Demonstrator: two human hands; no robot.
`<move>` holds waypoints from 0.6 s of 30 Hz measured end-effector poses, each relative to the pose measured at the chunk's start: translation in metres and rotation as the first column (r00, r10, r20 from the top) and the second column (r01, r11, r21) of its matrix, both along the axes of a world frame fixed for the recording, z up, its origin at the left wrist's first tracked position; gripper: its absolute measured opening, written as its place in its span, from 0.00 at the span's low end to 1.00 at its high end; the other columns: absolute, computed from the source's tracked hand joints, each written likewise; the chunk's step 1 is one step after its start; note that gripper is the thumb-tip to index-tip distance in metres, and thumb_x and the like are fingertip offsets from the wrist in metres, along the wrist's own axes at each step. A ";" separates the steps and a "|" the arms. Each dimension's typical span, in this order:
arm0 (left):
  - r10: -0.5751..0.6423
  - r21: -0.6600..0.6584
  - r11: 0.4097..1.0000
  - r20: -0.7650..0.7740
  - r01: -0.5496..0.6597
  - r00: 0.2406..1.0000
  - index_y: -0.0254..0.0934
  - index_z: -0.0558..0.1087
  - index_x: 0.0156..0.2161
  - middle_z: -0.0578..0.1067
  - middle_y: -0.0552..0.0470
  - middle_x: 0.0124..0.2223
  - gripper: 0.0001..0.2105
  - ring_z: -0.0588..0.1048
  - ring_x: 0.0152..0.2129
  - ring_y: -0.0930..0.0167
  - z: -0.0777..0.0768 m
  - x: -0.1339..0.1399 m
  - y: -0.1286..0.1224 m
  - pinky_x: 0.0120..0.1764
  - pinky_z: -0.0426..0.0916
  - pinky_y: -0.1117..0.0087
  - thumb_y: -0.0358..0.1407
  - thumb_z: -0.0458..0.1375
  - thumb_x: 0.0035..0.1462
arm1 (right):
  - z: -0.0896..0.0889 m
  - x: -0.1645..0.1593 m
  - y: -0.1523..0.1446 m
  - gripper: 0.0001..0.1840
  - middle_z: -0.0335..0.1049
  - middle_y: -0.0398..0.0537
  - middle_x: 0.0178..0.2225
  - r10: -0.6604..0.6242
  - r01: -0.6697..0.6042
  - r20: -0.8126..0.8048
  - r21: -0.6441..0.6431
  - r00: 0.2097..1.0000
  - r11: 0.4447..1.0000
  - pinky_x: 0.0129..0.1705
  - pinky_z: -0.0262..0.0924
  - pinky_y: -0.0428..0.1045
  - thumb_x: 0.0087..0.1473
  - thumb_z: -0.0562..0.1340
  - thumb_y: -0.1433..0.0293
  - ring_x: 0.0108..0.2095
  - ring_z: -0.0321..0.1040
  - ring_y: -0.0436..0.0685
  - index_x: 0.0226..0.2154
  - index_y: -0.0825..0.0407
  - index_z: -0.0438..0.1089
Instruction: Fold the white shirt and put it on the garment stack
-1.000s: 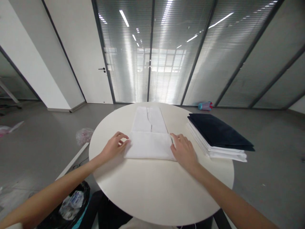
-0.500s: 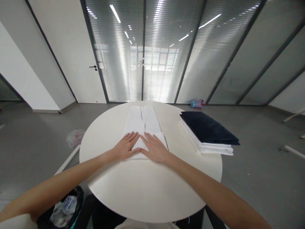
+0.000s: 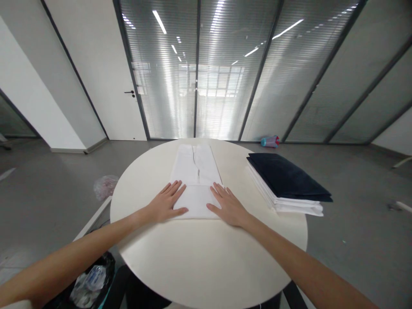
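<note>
A white folded cloth (image 3: 198,201) lies flat on the round white table (image 3: 199,262), its near part folded over as a band. Along its far part, two edges meet in a wavy line down the middle. My left hand (image 3: 165,204) rests flat on the left side of the band, fingers spread. On the band's right side lies my right hand (image 3: 228,206), also flat with the fingers apart. Neither hand grips anything.
At the table's right stands a stack of folded white cloths (image 3: 283,204) with dark navy ones (image 3: 286,174) on top. A black-lined bin (image 3: 93,283) sits below left. On the floor are a clear plastic bag (image 3: 105,186) and a blue-and-red item (image 3: 269,141).
My hands have slid apart across the folded band, the left slightly and the right further outward. More of the band now shows between them. The view has shifted slightly.
</note>
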State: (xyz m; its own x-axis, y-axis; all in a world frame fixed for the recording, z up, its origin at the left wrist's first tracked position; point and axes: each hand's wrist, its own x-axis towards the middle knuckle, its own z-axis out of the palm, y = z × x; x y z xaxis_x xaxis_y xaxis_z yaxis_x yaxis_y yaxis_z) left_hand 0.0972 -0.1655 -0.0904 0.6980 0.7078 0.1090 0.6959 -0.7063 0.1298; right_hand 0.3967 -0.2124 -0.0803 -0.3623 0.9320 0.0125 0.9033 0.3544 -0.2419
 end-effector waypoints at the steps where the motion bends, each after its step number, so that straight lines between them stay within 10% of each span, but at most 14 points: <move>1: -0.007 -0.011 1.000 -0.005 0.007 1.000 0.33 0.44 0.72 0.42 0.37 0.72 0.42 0.42 0.69 0.57 0.001 -0.003 0.000 0.67 0.40 0.52 0.60 0.45 0.63 | -0.001 0.002 -0.001 0.48 0.33 0.57 0.71 -0.006 0.006 0.000 0.002 1.000 1.000 0.70 0.30 0.63 0.63 0.41 0.41 0.71 0.31 0.62 0.70 0.60 0.45; 7: -0.061 -0.155 0.985 0.091 0.075 0.994 0.43 0.60 0.67 0.58 0.44 0.69 0.31 0.58 0.65 0.59 0.021 -0.007 0.036 0.65 0.50 0.55 0.57 0.43 0.66 | -0.002 0.009 -0.004 0.43 0.35 0.55 0.71 -0.003 0.004 -0.046 0.018 0.999 1.000 0.70 0.30 0.63 0.64 0.43 0.44 0.71 0.32 0.61 0.70 0.56 0.46; 10: 0.165 -0.268 0.961 0.378 -0.063 0.911 0.40 0.76 0.54 0.72 0.43 0.59 0.25 0.69 0.56 0.58 0.034 0.006 0.101 0.59 0.61 0.59 0.54 0.50 0.64 | -0.006 0.011 -0.003 0.40 0.39 0.53 0.71 0.007 -0.005 -0.124 0.013 0.992 1.000 0.70 0.31 0.65 0.64 0.47 0.46 0.71 0.35 0.62 0.69 0.52 0.49; 12: 0.526 -0.494 0.829 0.527 -0.264 0.667 0.39 0.78 0.46 0.76 0.44 0.52 0.20 0.74 0.48 0.58 0.042 0.019 0.155 0.53 0.67 0.62 0.50 0.66 0.52 | -0.011 0.014 0.000 0.38 0.46 0.52 0.70 -0.020 0.031 -0.222 0.045 0.975 0.999 0.70 0.31 0.66 0.64 0.50 0.48 0.71 0.37 0.62 0.68 0.51 0.51; 18: 0.804 -0.768 0.566 0.433 -0.301 0.407 0.32 0.74 0.44 0.76 0.48 0.38 0.13 0.76 0.34 0.68 0.055 0.043 0.274 0.35 0.73 0.67 0.40 0.63 0.59 | -0.001 0.020 0.044 0.19 0.71 0.55 0.53 -0.167 0.330 -0.642 0.142 0.748 0.933 0.59 0.60 0.63 0.58 0.57 0.61 0.55 0.67 0.64 0.49 0.50 0.72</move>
